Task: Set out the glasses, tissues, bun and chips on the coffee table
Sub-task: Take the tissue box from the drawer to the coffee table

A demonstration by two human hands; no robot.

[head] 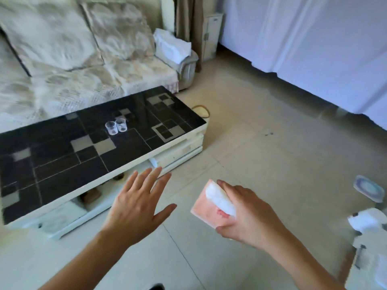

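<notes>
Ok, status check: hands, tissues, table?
Left hand open, empty. Right hand grips pink tissue pack, over floor. Two glasses already on coffee table. Path clear.

One head camera looks forward and down, near both hands, over the coffee table (100,141) toward the sofa (62,65).

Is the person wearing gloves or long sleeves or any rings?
No. The left hand and right hand are bare, with no gloves, rings or watch showing. Both forearms are bare too; no sleeve reaches into view.
</notes>
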